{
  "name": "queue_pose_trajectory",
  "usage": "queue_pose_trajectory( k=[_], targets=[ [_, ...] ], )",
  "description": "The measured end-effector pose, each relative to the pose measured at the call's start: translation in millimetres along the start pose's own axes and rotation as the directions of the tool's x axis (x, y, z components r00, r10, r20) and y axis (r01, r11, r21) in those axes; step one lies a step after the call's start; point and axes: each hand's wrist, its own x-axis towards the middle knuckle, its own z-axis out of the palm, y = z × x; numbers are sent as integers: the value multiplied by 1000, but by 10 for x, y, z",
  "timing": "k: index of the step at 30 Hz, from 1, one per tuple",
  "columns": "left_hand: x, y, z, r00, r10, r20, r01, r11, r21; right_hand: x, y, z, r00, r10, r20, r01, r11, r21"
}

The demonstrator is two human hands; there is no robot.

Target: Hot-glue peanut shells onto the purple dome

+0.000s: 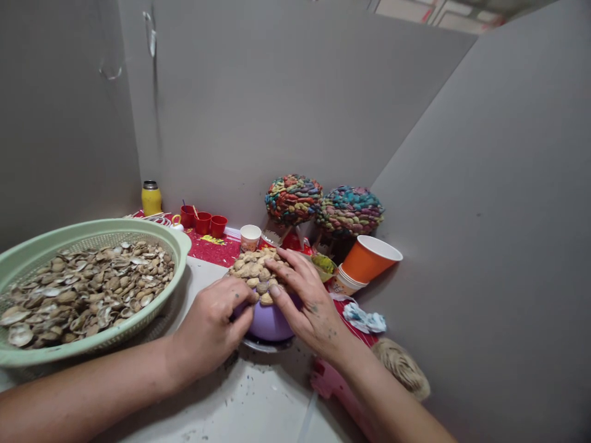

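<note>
A smooth purple rounded form (270,321), like a balloon or upturned bowl, sits in a dark shallow dish (268,346). Peanut shells (252,271) cover its upper part. My left hand (210,323) is at its left side, fingers curled with thumb and forefinger close together against the lower edge of the shells. What they pinch, if anything, is hidden. My right hand (307,301) lies over the top and right side, its fingers stretched out and touching the shells. To the left, a green colander (182,271) holds many loose shell halves (101,289).
Behind stand a yellow bottle (151,200), red cups (203,223), a paper cup (250,237) and two multicoloured shell-covered balls (294,200). At right are an orange paper cup (364,261), a blue-white cloth (364,319), twine (401,367) and a pink object (332,381). Grey panels (277,111) enclose the table.
</note>
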Motion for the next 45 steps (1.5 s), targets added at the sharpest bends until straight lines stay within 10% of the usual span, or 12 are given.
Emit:
queue_pose_trajectory(
  k=[10, 17, 24, 45],
  targets=[
    [-2, -52, -119, 944, -242, -225, 213, 966, -146, -19, 37, 3, 1000, 10, 12, -10, 1000, -2],
    [12, -268, 142, 928, -371, 17, 361, 890, -280, -44, -134, -93, 985, -82, -151, 81, 997, -11],
    [-1, -325, 229, 937, -347, 50, 343, 882, -323, -9, -374, -30, 905, -423, 36, 413, 859, -303],
    [-9, -347, 277, 960, -276, 44, 278, 928, -248, -33, -240, 22, 898, -434, 70, 435, 855, -281]
  ],
)
